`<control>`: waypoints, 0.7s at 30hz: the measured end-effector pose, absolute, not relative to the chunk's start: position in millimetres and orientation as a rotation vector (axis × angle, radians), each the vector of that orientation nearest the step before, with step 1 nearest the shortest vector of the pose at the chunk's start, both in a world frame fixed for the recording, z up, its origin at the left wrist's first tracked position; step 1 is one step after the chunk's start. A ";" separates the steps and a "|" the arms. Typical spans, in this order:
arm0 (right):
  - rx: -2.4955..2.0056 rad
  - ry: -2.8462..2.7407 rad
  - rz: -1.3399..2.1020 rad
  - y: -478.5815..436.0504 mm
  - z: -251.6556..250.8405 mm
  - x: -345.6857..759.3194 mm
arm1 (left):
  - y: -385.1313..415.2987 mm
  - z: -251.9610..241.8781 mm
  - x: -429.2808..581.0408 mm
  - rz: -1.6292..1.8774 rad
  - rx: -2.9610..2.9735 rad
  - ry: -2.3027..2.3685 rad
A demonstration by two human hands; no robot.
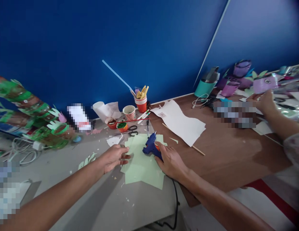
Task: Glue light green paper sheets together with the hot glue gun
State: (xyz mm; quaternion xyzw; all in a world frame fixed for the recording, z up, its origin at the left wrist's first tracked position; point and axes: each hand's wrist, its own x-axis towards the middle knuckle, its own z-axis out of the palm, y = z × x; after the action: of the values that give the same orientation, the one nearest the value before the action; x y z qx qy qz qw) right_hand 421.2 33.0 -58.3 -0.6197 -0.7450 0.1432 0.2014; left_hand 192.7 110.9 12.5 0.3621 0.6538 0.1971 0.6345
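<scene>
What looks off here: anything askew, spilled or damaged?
Two untidy spots. The green sheets under the glue gun lie askew, corners jutting at different angles rather than squared up. Paper scraps litter the grey table around the left hand, loose instead of gathered. No spill is visible.
</scene>
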 end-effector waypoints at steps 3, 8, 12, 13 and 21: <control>-1.707 -2.098 0.410 32.3 -58.1 422.1 | 112.6 16.9 193.4 0.457 0.841 1.534; -1.698 -2.105 0.424 32.0 -59.3 422.0 | 117.0 16.8 199.3 0.423 0.841 1.535; -1.701 -2.107 0.429 32.4 -59.7 421.7 | 122.5 4.3 202.8 0.400 0.873 1.526; -1.706 -2.109 0.432 32.6 -59.6 421.7 | 124.4 0.6 202.9 0.386 0.891 1.521; -1.663 -2.096 0.380 33.7 -63.8 423.9 | 127.6 -7.8 211.8 0.227 0.955 1.381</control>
State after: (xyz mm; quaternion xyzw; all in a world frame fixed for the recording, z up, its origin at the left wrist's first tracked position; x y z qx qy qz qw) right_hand 423.9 33.7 -63.8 -0.6005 -0.7570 0.1371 0.2179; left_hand 211.8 127.6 -7.8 0.4222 0.6108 0.1005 0.6623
